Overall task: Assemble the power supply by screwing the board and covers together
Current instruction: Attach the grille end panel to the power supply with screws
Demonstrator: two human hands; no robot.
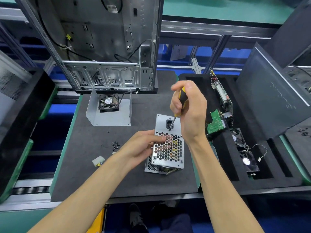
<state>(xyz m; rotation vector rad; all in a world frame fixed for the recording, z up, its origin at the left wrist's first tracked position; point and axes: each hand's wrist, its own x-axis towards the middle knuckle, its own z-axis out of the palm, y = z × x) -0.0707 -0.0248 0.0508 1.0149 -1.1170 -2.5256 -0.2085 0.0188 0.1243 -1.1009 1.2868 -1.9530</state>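
Observation:
The power supply (168, 148), a silver metal box with a honeycomb grille and a black power socket, stands on end on the dark foam mat (87, 165). My left hand (139, 148) holds its left side, fingertips on the grille. My right hand (188, 108) grips a yellow-and-black screwdriver (180, 98) from above. Its tip touches the panel just below the socket. The other cover (109, 115), a bent metal sheet carrying a black fan, sits further back on the mat. Several small black screws (115, 146) lie left of my left hand.
An open computer case (101, 47) stands upright at the back. A white cable connector (98, 160) lies on the mat near my left forearm. A black foam tray (252, 165) on the right holds circuit boards and fans. A dark panel (272, 91) leans at far right.

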